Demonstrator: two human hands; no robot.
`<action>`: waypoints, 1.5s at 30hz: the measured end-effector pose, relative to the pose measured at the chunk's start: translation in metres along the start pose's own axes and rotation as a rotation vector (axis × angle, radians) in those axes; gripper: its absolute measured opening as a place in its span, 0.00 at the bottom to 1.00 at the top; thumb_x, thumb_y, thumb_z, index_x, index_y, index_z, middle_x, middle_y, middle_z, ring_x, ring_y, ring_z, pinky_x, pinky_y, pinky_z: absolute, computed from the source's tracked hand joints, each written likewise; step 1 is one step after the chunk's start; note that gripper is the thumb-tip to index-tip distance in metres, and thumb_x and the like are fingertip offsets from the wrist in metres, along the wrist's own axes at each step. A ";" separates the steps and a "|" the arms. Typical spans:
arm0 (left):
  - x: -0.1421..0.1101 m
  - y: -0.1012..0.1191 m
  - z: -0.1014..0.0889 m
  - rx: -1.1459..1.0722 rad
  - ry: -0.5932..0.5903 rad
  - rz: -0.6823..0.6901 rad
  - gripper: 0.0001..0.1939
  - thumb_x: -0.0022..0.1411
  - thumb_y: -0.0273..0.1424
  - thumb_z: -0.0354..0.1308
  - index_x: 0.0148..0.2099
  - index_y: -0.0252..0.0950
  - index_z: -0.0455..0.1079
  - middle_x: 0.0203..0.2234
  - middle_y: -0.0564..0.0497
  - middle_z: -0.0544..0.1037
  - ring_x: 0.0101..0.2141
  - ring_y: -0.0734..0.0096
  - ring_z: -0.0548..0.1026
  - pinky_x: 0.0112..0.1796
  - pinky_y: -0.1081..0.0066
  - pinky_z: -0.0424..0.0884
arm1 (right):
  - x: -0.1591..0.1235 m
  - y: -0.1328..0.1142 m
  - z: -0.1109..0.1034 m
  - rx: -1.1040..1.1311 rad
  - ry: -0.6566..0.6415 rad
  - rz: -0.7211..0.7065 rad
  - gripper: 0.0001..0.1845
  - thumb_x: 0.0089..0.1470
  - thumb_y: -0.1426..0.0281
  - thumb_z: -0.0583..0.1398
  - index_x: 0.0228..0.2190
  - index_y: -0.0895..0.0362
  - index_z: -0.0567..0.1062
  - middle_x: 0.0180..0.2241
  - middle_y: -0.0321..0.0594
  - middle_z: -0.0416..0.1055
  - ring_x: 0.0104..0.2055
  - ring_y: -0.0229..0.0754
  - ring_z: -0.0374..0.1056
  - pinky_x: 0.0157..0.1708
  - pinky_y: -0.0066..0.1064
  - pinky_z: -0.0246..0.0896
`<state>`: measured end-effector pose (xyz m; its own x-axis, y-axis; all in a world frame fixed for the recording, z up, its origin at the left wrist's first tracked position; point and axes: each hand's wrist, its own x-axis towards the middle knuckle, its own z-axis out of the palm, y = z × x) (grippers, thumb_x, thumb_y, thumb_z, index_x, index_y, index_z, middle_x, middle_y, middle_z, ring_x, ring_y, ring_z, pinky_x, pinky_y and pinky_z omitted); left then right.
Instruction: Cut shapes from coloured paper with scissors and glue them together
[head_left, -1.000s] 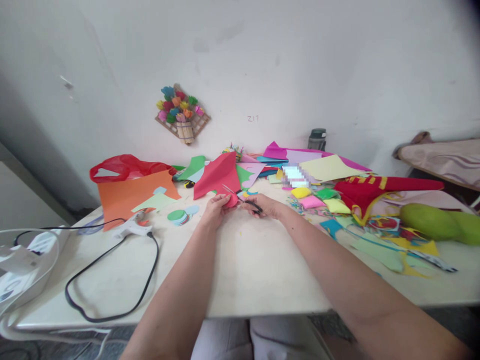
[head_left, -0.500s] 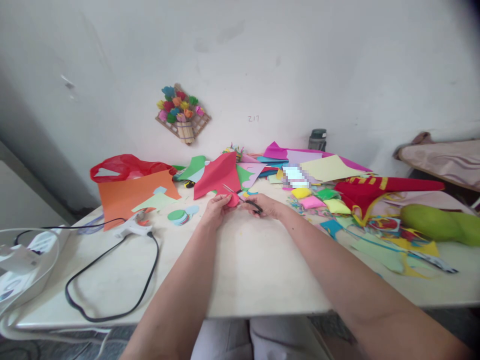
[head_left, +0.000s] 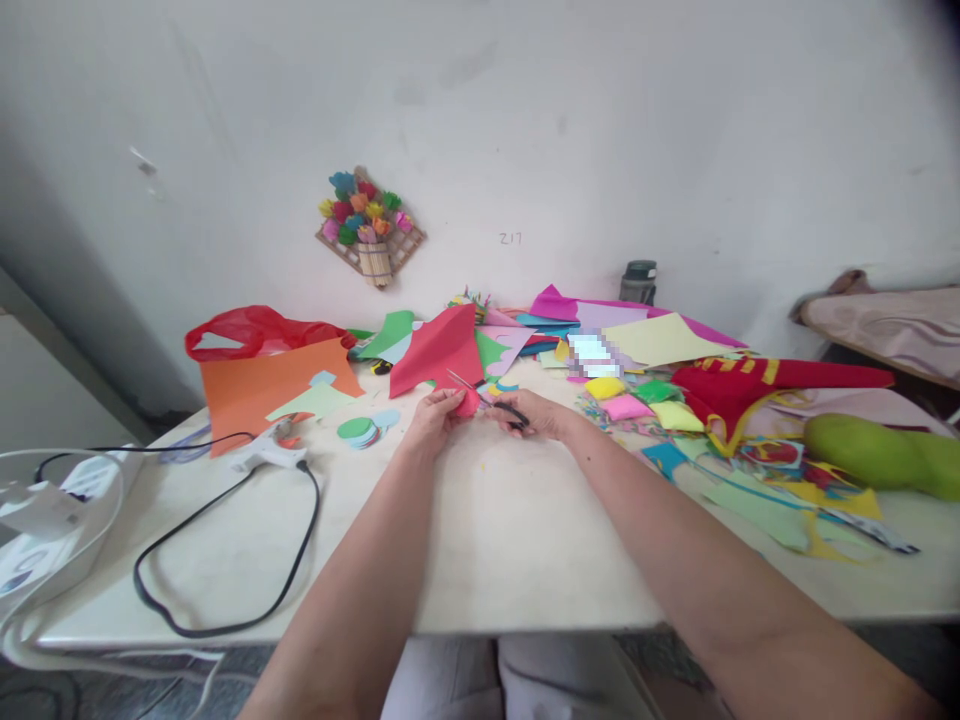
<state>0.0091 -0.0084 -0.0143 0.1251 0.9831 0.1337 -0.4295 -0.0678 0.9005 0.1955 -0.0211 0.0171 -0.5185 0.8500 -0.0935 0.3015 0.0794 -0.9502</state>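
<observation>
Between the fingers of my left hand point(head_left: 435, 418) is a small red paper piece point(head_left: 468, 403), pinched at its left side. My right hand point(head_left: 534, 413) is closed round the black handles of a pair of scissors point(head_left: 512, 413). Their blades point up and left, close against the red piece; whether they are cutting into it I cannot tell. Just behind both hands lies a larger red sheet point(head_left: 439, 350). Left of my left hand, a small stack of green and pale blue paper circles point(head_left: 358, 431) rests on the table point(head_left: 525, 540).
A white glue gun point(head_left: 266, 452) with a looped black cord lies at left, near a power strip point(head_left: 45, 530). Orange paper point(head_left: 274, 378) and a red plastic bag point(head_left: 262, 330) are behind it. Colourful packets point(head_left: 626, 407), paper scraps and a green bulging object point(head_left: 862, 450) crowd the right.
The view has shifted very slightly. Both hands stay in nearly the same place, and the red piece is turned a little between them.
</observation>
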 end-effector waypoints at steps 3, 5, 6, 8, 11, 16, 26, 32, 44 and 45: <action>0.000 0.000 0.000 0.004 -0.019 0.001 0.09 0.44 0.30 0.66 0.27 0.31 0.71 0.20 0.51 0.74 0.22 0.74 0.72 0.28 0.72 0.70 | 0.001 0.002 -0.001 -0.022 -0.010 -0.028 0.15 0.45 0.59 0.59 0.28 0.58 0.67 0.13 0.27 0.59 0.11 0.28 0.52 0.10 0.19 0.37; 0.000 0.000 0.000 0.005 -0.018 0.001 0.09 0.44 0.30 0.66 0.27 0.31 0.71 0.20 0.51 0.74 0.22 0.74 0.71 0.28 0.72 0.70 | -0.001 -0.001 0.000 -0.014 -0.003 -0.016 0.14 0.45 0.59 0.59 0.28 0.58 0.67 0.13 0.27 0.59 0.11 0.27 0.51 0.10 0.19 0.38; 0.000 0.000 0.000 0.004 -0.013 0.001 0.08 0.44 0.30 0.66 0.27 0.31 0.71 0.20 0.51 0.74 0.22 0.74 0.71 0.28 0.72 0.70 | -0.002 -0.002 0.001 -0.006 0.005 -0.005 0.14 0.45 0.59 0.59 0.27 0.58 0.66 0.12 0.27 0.58 0.11 0.27 0.51 0.10 0.20 0.39; 0.000 0.000 0.001 0.001 -0.003 -0.001 0.08 0.43 0.29 0.66 0.27 0.31 0.71 0.20 0.51 0.74 0.22 0.74 0.71 0.28 0.72 0.70 | -0.003 -0.006 0.003 0.016 0.019 0.015 0.14 0.46 0.60 0.59 0.25 0.58 0.65 0.12 0.26 0.56 0.11 0.27 0.50 0.11 0.20 0.42; -0.001 0.001 0.003 -0.006 0.007 0.004 0.09 0.43 0.30 0.67 0.26 0.31 0.71 0.20 0.52 0.74 0.22 0.74 0.71 0.28 0.71 0.70 | -0.005 -0.010 0.005 0.046 0.035 0.022 0.14 0.45 0.61 0.60 0.23 0.58 0.64 0.11 0.26 0.54 0.12 0.28 0.50 0.12 0.20 0.44; 0.000 0.001 0.002 -0.007 -0.007 -0.001 0.09 0.43 0.30 0.67 0.25 0.31 0.71 0.20 0.51 0.74 0.22 0.73 0.72 0.28 0.71 0.70 | -0.002 -0.008 0.005 0.072 0.036 0.011 0.13 0.44 0.62 0.61 0.24 0.58 0.66 0.12 0.26 0.54 0.13 0.28 0.51 0.11 0.20 0.42; 0.000 -0.001 0.001 0.002 -0.018 -0.003 0.09 0.44 0.30 0.66 0.25 0.31 0.70 0.21 0.50 0.75 0.23 0.72 0.73 0.29 0.71 0.70 | -0.002 -0.010 0.007 0.099 0.064 0.023 0.11 0.44 0.65 0.60 0.22 0.58 0.65 0.12 0.26 0.54 0.13 0.28 0.51 0.11 0.20 0.43; 0.000 -0.001 0.000 -0.005 -0.033 -0.011 0.09 0.44 0.30 0.66 0.25 0.31 0.70 0.20 0.51 0.75 0.23 0.72 0.73 0.29 0.71 0.70 | -0.002 -0.009 0.008 0.108 0.066 0.016 0.11 0.43 0.66 0.61 0.22 0.58 0.64 0.12 0.26 0.54 0.13 0.28 0.52 0.11 0.20 0.43; -0.001 0.000 0.002 -0.024 -0.035 -0.025 0.10 0.42 0.30 0.67 0.26 0.31 0.70 0.20 0.52 0.75 0.24 0.72 0.73 0.30 0.71 0.71 | 0.008 0.004 0.006 0.148 0.053 -0.024 0.13 0.44 0.64 0.60 0.21 0.57 0.62 0.12 0.26 0.55 0.12 0.28 0.52 0.10 0.20 0.41; -0.001 0.000 0.003 -0.025 -0.034 -0.026 0.10 0.42 0.30 0.67 0.26 0.31 0.70 0.20 0.52 0.75 0.24 0.72 0.73 0.30 0.71 0.71 | 0.009 0.004 0.005 0.137 0.054 -0.019 0.13 0.45 0.63 0.59 0.21 0.57 0.62 0.12 0.26 0.56 0.11 0.28 0.52 0.10 0.20 0.41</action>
<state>0.0115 -0.0102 -0.0136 0.1664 0.9782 0.1245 -0.4477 -0.0375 0.8934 0.1880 -0.0159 0.0106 -0.4784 0.8759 -0.0624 0.1779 0.0271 -0.9837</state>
